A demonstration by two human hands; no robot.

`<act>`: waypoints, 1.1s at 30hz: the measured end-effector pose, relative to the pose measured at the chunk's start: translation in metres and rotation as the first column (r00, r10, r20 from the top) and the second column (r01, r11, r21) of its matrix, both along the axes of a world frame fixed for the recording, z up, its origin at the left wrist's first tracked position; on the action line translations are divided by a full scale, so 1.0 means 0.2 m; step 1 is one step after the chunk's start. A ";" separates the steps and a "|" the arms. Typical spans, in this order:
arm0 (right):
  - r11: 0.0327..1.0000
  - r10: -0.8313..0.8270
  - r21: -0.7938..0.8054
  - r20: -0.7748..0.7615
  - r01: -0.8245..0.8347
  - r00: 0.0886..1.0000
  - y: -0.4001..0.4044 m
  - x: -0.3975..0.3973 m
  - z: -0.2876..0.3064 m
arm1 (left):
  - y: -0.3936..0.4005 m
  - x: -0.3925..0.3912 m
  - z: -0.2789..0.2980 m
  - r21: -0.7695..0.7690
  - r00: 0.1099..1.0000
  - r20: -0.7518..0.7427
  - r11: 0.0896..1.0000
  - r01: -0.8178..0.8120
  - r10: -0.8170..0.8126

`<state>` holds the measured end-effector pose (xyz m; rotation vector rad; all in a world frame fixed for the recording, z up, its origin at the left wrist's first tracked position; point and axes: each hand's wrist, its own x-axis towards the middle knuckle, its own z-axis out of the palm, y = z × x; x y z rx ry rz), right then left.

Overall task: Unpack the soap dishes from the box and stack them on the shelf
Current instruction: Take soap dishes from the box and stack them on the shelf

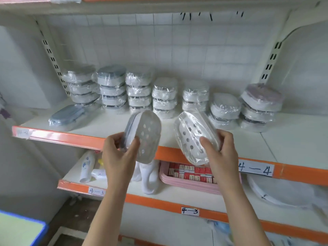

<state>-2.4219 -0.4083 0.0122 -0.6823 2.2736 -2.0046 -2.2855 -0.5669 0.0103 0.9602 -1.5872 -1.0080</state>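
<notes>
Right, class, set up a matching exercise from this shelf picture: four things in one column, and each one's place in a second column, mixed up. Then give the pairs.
Column one
1. blue-grey soap dish
2. pink tray
3. white soap dish with holes
4. purple-topped stack

Column two
A. in the right hand
B. far right of the upper shelf
C. lying alone at the left of the upper shelf
D. on the lower shelf, holding small red boxes

Pairs: 1-C, 2-D, 3-A, 4-B
</notes>
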 end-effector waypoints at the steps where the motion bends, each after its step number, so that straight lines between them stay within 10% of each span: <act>1: 1.000 -0.022 0.012 -0.004 0.022 1.000 0.01 -0.01 0.00 | -0.01 -0.03 0.00 -0.046 1.000 0.022 0.999 0.015 -0.014; 7: 0.983 -0.162 0.075 -0.088 0.169 0.983 0.05 -0.09 0.02 | -0.06 -0.21 -0.01 -0.355 0.974 0.213 0.923 0.151 -0.077; 14: 0.732 -0.043 0.507 -0.631 0.454 0.774 -0.08 -0.21 -0.06 | -0.12 -0.42 -0.04 -0.529 0.907 0.412 0.788 0.314 -0.085; 33: 0.706 -0.038 0.618 -0.453 0.344 0.891 -0.14 -0.28 -0.16 | -0.27 -0.47 -0.23 -0.534 0.868 0.478 0.742 0.405 -0.130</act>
